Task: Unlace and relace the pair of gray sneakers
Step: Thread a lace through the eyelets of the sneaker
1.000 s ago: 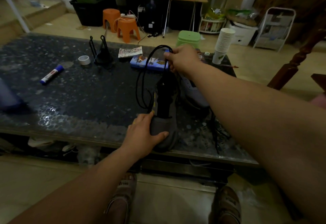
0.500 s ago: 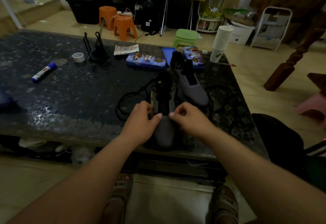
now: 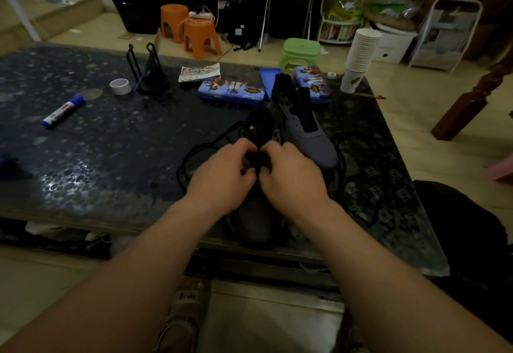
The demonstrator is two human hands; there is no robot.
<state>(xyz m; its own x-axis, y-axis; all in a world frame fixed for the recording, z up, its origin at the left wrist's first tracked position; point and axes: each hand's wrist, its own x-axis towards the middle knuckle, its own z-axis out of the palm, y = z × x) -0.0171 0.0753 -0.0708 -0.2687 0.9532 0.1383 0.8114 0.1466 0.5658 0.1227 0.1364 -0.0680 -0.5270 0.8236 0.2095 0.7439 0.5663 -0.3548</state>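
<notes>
A gray sneaker [image 3: 255, 225] sits at the near edge of a dark surface [image 3: 111, 144]. The left hand [image 3: 224, 177] and right hand [image 3: 288, 177] meet over it, fingers curled tight on its dark lacing area. The second sneaker [image 3: 311, 136] lies just behind it to the right. A loose black lace [image 3: 194, 155] loops at its left.

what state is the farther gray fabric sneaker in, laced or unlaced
Unlaced: the farther gray fabric sneaker shows bare eyelets, its black tongue standing free.
</notes>
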